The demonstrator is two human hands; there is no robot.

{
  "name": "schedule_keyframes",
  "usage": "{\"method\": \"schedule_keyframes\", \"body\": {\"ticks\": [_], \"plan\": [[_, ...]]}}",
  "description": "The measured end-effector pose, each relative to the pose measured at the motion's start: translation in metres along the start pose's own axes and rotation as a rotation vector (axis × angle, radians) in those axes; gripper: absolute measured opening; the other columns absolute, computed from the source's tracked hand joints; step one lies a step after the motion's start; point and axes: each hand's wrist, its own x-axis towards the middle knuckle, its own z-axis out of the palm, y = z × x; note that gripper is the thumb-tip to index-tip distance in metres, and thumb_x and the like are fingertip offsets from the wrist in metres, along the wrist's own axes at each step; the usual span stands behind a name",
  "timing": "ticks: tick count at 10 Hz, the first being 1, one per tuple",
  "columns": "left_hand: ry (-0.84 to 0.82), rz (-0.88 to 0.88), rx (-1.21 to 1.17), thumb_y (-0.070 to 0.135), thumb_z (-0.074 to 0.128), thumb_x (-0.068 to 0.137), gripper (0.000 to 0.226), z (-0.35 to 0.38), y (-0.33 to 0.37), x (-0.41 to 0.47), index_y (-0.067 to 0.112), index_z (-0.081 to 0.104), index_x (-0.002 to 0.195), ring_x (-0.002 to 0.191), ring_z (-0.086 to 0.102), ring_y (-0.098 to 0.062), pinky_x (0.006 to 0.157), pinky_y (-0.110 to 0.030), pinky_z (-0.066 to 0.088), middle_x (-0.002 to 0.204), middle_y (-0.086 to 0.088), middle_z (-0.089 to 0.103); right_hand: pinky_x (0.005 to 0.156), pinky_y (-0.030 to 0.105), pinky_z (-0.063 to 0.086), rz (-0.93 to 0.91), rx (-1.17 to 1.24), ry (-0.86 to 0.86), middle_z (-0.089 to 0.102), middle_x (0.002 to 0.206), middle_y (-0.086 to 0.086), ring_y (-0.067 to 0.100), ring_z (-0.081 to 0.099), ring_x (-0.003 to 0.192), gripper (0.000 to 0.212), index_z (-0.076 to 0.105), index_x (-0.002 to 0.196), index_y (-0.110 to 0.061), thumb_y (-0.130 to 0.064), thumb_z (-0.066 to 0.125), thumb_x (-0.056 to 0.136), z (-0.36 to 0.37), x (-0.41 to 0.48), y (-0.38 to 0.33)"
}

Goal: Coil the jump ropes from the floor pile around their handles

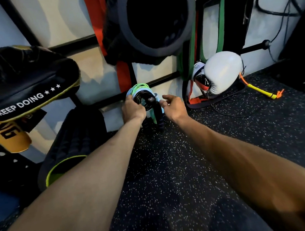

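The left hand (pixel 133 109) pinches the coiled black rope (pixel 143 99), its handles (pixel 158 114) pointing down at the floor (pixel 173 170), while the right hand (pixel 173 106), fingers apparently spread, waits just beside it.

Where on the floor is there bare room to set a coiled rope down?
Open speckled floor lies between the forearms, and more right of the right hand, short of the yellow rope. It is crowded at the wall: white boxing glove, hanging bands, black pad, and the coiled ropes in the left hand.
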Motion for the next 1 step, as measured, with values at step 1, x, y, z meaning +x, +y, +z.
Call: {"method": "schedule_keyframes", "body": {"ticks": [1], "plan": [[0.003,0.008,0.046,0.01,0.054,0.092,0.038,-0.0222,0.0161,-0.0255,0.013,0.051,0.13,0.12,0.054,-0.032,0.097,-0.035,0.043,0.13,-0.013,0.057,0.092,0.028,0.047,0.007,-0.103,-0.046,0.071,0.113,0.012,0.025,0.064,0.106,0.026,0.068,0.114,-0.006,-0.022,0.053,0.1,-0.0304,-0.0196,-0.0117]]}}
